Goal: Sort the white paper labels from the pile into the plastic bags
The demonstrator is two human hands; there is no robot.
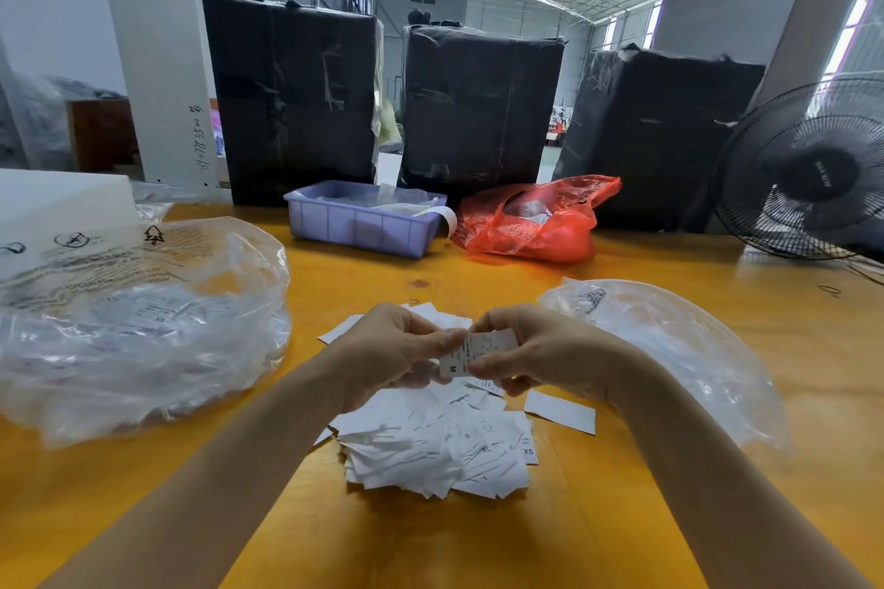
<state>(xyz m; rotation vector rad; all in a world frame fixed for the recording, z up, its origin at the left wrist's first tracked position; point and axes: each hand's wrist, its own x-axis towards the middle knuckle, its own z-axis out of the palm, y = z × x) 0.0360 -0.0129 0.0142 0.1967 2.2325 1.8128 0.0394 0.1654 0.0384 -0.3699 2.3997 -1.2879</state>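
Above the pile of white labels on the yellow table, both hands meet: the left hand and the right hand each pinch one label, seemingly marked M. Left of the pile lies a large clear bag; right of it, another clear bag

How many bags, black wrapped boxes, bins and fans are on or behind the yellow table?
Clear plastic bags: 2, left bag and right bag
Red plastic bag: 1
Black wrapped boxes: 3, left, middle, right
Purple bin: 1
Black fan: 1
Total: 8
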